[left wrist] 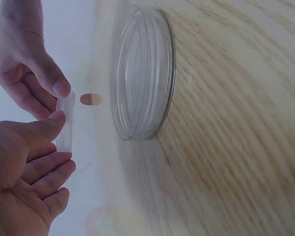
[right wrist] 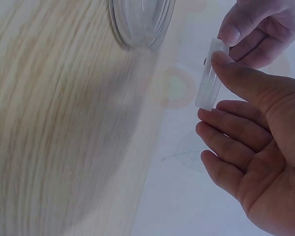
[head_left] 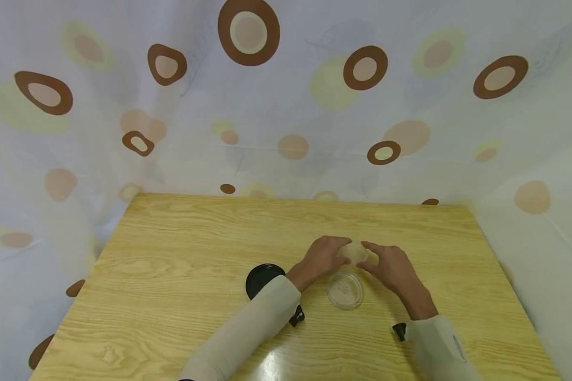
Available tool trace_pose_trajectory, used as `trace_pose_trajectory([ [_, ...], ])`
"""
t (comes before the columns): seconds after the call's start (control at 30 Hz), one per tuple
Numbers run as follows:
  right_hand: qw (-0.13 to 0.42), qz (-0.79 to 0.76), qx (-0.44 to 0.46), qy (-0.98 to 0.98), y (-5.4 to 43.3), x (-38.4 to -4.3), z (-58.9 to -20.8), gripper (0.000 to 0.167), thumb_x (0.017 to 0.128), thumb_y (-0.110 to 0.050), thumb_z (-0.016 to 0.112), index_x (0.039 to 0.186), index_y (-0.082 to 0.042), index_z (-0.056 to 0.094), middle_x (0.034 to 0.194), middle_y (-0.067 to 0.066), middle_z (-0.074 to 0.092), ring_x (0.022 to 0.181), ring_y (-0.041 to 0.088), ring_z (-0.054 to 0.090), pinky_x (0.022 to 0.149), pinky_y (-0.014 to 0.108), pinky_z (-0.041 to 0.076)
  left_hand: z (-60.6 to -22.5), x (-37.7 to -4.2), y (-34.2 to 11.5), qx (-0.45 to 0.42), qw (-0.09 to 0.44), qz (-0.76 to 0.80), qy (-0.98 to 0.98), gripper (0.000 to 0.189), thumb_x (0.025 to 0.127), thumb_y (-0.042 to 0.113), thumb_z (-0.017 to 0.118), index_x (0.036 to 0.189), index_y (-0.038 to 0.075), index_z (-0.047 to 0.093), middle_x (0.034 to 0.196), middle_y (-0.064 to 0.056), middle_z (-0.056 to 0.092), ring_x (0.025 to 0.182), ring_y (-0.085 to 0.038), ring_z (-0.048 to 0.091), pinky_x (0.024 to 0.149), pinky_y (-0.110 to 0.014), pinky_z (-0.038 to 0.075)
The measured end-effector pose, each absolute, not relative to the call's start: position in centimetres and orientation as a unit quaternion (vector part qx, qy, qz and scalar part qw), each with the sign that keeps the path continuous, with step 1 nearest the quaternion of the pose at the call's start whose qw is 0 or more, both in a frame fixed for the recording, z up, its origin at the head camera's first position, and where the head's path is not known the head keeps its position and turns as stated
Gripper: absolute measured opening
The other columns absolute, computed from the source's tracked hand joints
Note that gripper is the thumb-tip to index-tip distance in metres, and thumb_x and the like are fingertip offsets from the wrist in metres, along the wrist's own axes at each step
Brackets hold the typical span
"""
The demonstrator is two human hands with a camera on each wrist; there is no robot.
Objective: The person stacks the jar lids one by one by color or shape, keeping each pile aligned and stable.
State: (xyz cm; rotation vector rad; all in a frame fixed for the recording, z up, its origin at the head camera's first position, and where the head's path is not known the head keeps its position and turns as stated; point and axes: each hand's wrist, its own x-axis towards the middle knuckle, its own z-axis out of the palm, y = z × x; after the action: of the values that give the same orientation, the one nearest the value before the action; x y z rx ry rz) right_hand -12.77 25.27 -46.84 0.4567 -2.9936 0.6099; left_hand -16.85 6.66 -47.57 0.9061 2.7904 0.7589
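Above the table, both hands hold one small, thin, translucent whitish piece [head_left: 355,253] by its opposite sides. From above it looks roundish; the left wrist view shows the piece [left wrist: 65,125] edge-on as a flat, frosted strip, so its exact kind is unclear. My left hand [head_left: 321,258] pinches it between thumb and fingers, and my right hand [head_left: 390,267] does the same from the other side. Just nearer to me than the hands, a clear round petri dish [head_left: 345,290] lies on the table; its see-through wall [left wrist: 152,73] stands close in the left wrist view.
A black round shallow dish or lid [head_left: 262,279] lies left of the petri dish, partly covered by the left sleeve [head_left: 252,328]. The wood-grain table [head_left: 171,264] ends at a patterned curtain [head_left: 291,127] behind. Small black parts [head_left: 399,331] show beside the wrists.
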Motion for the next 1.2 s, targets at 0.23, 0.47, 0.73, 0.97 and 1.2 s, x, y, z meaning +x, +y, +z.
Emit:
trace_pose_trajectory([
  [0.23,0.025,0.203,0.140,-0.969,24.9,-11.6,-46.6,0.054,0.081,-0.025,0.074,0.126,0.002,0.059,0.075,0.011,0.069,0.057,0.016,0.059,0.067,0.043,0.056,-47.4,-15.9,6.1,0.311,0.051,0.248,0.916,0.046,0.087,0.027,0.069,0.129,0.011,0.059,0.128,-0.001,0.063,0.117,-0.015,0.060,0.098,-0.026,0.049],
  [0.47,0.017,0.213,0.131,-0.968,24.3,-10.5,-46.9,0.054,0.081,-0.025,0.074,0.126,0.001,0.059,0.061,0.003,0.061,0.046,0.007,0.038,0.058,0.031,0.048,-47.6,-14.7,5.5,0.308,0.049,0.248,0.917,0.044,0.087,0.028,0.069,0.127,0.012,0.061,0.127,0.000,0.064,0.116,-0.015,0.061,0.097,-0.027,0.049],
  [0.73,0.032,0.222,0.138,-0.965,23.7,-9.5,-47.4,0.051,0.079,-0.021,0.076,0.123,0.001,0.062,0.080,0.012,0.071,0.055,0.009,0.053,0.067,0.040,0.056,-48.0,-13.5,4.8,0.322,0.027,0.228,0.919,0.043,0.086,0.029,0.070,0.125,0.012,0.062,0.123,0.000,0.066,0.113,-0.014,0.062,0.100,-0.028,0.048],
  [0.97,0.013,0.221,0.141,-0.965,23.3,-8.7,-47.6,0.050,0.078,-0.022,0.077,0.121,0.000,0.063,0.095,0.015,0.072,0.067,0.018,0.064,0.070,0.042,0.056,-48.4,-12.7,4.2,0.336,0.025,0.201,0.920,0.042,0.085,0.031,0.070,0.122,0.012,0.064,0.119,0.001,0.068,0.108,-0.012,0.064,0.097,-0.026,0.050],
  [1.2,0.007,0.219,0.142,-0.965,23.0,-8.3,-47.9,0.051,0.077,-0.026,0.078,0.119,0.000,0.065,0.100,0.015,0.072,0.078,0.021,0.069,0.072,0.042,0.057,-49.2,-12.1,4.0,0.345,0.008,0.195,0.918,0.039,0.083,0.031,0.072,0.117,0.012,0.066,0.111,0.003,0.071,0.096,-0.010,0.066,0.079,-0.021,0.053],
])
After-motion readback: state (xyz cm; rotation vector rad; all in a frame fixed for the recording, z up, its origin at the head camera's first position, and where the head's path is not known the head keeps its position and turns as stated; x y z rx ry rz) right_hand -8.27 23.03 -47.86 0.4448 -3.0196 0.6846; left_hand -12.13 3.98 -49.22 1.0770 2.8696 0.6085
